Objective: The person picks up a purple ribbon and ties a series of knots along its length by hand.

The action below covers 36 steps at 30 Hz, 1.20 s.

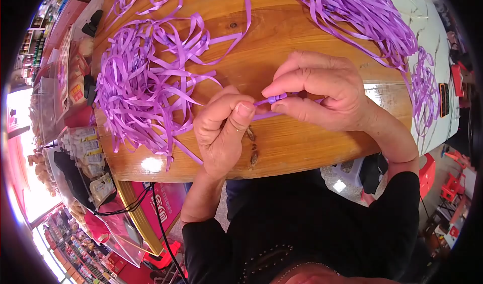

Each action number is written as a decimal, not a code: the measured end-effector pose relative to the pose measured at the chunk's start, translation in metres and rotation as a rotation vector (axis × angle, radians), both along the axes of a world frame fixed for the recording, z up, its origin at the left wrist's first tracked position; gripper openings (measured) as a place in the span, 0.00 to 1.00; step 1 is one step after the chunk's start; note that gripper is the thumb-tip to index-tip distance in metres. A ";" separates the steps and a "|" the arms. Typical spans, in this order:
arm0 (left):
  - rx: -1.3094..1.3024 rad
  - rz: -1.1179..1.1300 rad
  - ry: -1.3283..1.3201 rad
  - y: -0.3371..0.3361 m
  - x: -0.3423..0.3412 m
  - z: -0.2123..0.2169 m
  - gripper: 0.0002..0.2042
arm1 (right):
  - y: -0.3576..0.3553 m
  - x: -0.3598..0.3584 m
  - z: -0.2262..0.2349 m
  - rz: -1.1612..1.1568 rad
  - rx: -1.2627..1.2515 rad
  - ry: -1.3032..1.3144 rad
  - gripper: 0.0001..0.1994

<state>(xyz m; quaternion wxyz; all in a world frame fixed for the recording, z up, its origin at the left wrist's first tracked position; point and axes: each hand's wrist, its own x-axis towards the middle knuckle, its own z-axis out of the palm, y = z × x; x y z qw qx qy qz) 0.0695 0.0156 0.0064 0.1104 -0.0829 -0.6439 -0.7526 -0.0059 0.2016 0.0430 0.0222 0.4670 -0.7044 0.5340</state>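
Note:
Over the front of the wooden table [282,153], both hands are pinched on one purple ribbon. My left hand [221,125] grips it between thumb and bent fingers. A small darker purple clasp [276,98] sits on the ribbon, with the thumb and index finger of my right hand [322,90] closed around it. More ribbon stretches behind the two hands. Left of my left hand lies a large tangled heap of purple ribbons [136,83], some with small darker purple pieces on them.
A neater bundle of purple ribbons [359,20] lies at the far right, trailing onto a white marbled surface [432,27]. A black rectangular object [444,100] rests there. Clear boxes of packets [88,153] stand along the left edge. A black cable [160,218] hangs below.

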 end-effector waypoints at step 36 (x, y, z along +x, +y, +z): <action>-0.126 0.083 -0.035 0.002 -0.003 -0.004 0.07 | -0.001 0.000 -0.011 -0.089 0.102 -0.236 0.14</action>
